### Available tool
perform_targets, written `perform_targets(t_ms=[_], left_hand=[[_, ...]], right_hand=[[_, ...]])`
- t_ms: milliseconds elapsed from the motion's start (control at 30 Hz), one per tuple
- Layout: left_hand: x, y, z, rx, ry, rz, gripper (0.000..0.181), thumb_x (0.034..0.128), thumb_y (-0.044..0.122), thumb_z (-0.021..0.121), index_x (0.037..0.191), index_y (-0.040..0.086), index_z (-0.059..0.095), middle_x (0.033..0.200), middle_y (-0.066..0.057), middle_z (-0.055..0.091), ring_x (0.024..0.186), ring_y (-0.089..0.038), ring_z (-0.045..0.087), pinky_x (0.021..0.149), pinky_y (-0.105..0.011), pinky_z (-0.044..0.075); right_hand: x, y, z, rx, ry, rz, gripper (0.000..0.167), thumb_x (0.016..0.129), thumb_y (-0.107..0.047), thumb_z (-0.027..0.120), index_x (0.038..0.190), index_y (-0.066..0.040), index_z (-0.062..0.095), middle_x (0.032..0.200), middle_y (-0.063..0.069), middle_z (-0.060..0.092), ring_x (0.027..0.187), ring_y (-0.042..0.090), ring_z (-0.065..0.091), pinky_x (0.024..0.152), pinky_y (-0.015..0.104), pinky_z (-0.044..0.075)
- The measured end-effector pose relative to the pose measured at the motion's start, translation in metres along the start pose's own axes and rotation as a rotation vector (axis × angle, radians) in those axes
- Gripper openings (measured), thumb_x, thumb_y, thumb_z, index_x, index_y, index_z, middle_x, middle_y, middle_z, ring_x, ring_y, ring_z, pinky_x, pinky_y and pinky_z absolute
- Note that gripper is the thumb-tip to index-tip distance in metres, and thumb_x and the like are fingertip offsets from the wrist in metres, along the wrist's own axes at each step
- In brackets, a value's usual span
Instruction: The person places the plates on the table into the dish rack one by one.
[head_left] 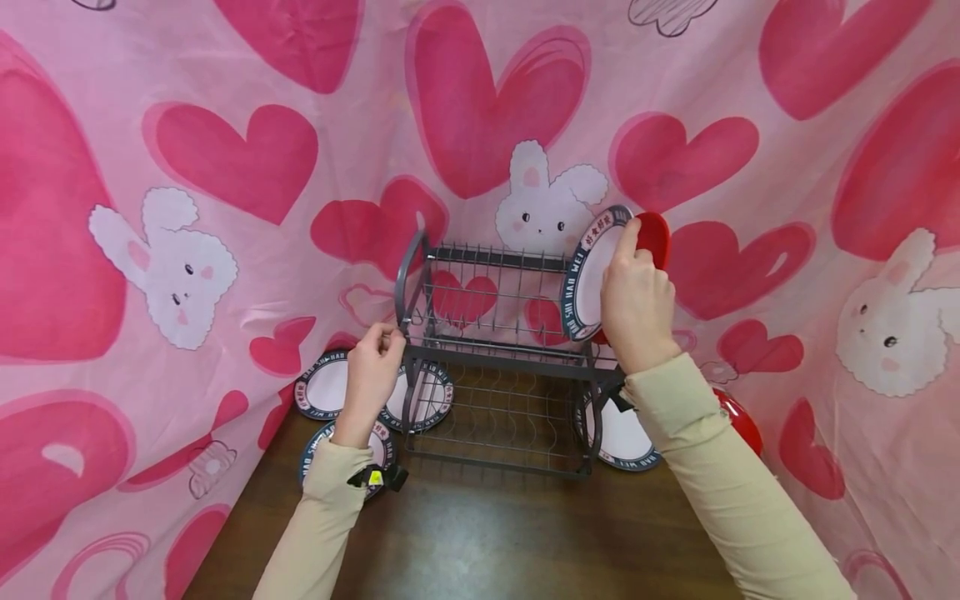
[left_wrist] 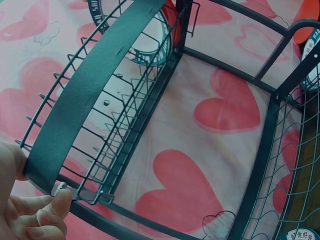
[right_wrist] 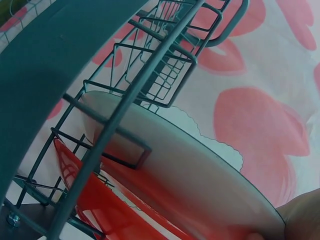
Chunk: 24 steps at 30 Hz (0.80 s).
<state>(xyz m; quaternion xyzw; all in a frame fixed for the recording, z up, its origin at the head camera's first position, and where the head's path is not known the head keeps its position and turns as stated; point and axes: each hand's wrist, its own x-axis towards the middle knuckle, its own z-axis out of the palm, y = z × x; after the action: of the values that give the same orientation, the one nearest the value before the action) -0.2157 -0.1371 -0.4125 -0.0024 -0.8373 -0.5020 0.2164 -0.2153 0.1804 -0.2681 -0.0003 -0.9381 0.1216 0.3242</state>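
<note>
A dark two-tier wire dish rack (head_left: 491,358) stands on the table. My left hand (head_left: 377,367) grips the left front corner of its upper tier; the left wrist view shows the fingertips (left_wrist: 62,197) pinching near the end of the dark side bar (left_wrist: 92,82). At the rack's upper right, my right hand (head_left: 639,308) holds a white plate (head_left: 597,271) with a dark lettered rim, set steeply on edge. The right wrist view shows this plate's underside (right_wrist: 185,155) among the wires, beside red dishes (right_wrist: 102,197). Most of my right fingers are hidden in that view.
Several rimmed plates (head_left: 324,387) lie on the table (head_left: 465,533) left of the rack. Another plate (head_left: 626,437) lies at its right, near a shiny red dish (head_left: 741,423). A pink heart-and-rabbit cloth (head_left: 270,67) hangs behind and at both sides.
</note>
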Motion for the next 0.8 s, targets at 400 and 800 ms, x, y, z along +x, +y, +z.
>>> perform_targets(t_ms=[400,800], left_hand=[[-0.0006,0.0009,-0.0009,-0.009,-0.006,0.001,0.027,0.1032,0.022,0.052,0.112,0.002,0.069,0.081,-0.010,0.062,0.067,-0.024,0.052,0.059,-0.032,0.042],[-0.0011,0.0020,-0.0017,-0.013,-0.001,0.001,0.027,0.1030,0.022,0.052,0.111,0.003,0.069,0.080,-0.009,0.061,0.066,-0.024,0.052,0.058,-0.032,0.041]], right_hand=[[0.0008,-0.0024,-0.0030,-0.025,-0.022,0.047,0.067,0.100,-0.007,0.064,0.155,0.010,0.031,0.121,0.039,0.060,0.088,0.056,0.069,0.078,0.064,0.056],[0.0033,-0.0032,-0.0056,-0.030,-0.030,0.053,0.067,0.102,-0.014,0.061,0.157,0.008,0.029,0.133,0.038,0.052,0.093,0.059,0.068,0.079,0.064,0.056]])
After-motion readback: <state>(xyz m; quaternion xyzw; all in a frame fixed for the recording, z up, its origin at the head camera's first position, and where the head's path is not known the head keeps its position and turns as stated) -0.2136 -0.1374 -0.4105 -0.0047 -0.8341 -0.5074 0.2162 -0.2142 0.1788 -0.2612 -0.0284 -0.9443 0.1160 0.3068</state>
